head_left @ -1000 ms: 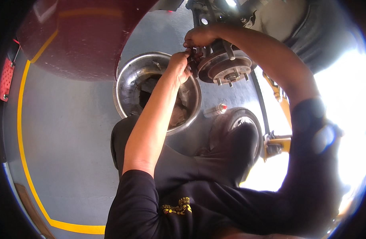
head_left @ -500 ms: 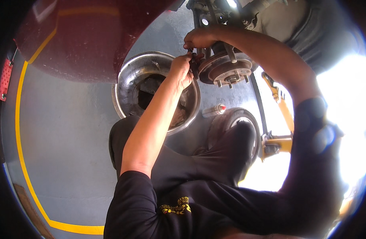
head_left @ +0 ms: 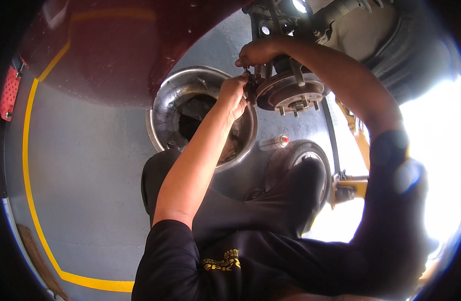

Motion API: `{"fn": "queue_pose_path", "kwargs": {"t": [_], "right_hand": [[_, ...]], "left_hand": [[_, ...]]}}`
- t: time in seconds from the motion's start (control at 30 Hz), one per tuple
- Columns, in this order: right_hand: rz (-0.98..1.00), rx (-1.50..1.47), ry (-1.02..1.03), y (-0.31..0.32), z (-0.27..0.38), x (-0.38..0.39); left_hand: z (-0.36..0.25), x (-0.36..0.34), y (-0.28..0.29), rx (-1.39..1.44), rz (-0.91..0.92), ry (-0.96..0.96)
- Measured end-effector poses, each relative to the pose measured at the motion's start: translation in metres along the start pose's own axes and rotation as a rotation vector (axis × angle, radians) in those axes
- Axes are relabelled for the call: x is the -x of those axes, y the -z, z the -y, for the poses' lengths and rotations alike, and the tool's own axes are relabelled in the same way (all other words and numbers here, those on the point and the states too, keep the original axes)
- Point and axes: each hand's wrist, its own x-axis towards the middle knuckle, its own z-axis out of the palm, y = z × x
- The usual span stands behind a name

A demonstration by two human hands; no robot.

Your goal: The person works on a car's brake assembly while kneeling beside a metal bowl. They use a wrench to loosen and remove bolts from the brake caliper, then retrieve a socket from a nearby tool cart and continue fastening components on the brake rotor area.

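Observation:
My left hand (head_left: 232,97) is closed on a dark metal part (head_left: 250,89), apparently a brake caliper piece, at the left edge of a brake disc (head_left: 267,98) with protruding wheel studs. My right hand (head_left: 258,53) arches over the disc from the right, fingers curled at the upper end of that part; what they pinch is too small and dark to tell. Beneath my left forearm lies a wide steel bowl (head_left: 156,123) with dark contents, partly hidden.
A dark red body panel (head_left: 105,55) overhangs the upper left. Suspension parts (head_left: 330,15) fill the top right. A spray can (head_left: 273,143) and a tyre (head_left: 285,158) lie by my knees. A yellow metal arm (head_left: 355,185) is at the right, a red perforated object (head_left: 10,90) far left.
The whole view has shifted slightly, with hands, disc and bowl appearing a little right and lower. Both hands stay at the same dark part.

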Motion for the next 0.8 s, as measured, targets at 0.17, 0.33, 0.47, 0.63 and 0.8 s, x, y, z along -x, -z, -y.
{"fn": "queue_pose_path", "kwargs": {"t": [0.17, 0.33, 0.47, 0.63, 0.8], "right_hand": [[0.006, -0.052, 0.041, -0.007, -0.001, -0.003], [-0.538, 0.157, 0.529, -0.003, -0.080, -0.031], [-0.802, 0.038, 0.046, 0.033, -0.078, -0.032], [-0.649, 0.175, 0.014, 0.045, -0.005, 0.003], [-0.902, 0.146, 0.024, 0.032, -0.072, -0.017]], "left_hand": [[-0.004, -0.006, -0.004, 0.079, -0.073, 0.040], [-0.010, -0.037, -0.013, 0.157, 0.020, 0.010], [-0.037, -0.014, -0.049, -0.041, 0.102, -0.114], [-0.040, 0.005, -0.002, -0.348, -0.069, -0.124], [-0.042, 0.005, 0.007, -0.837, 0.040, -0.329]]}}
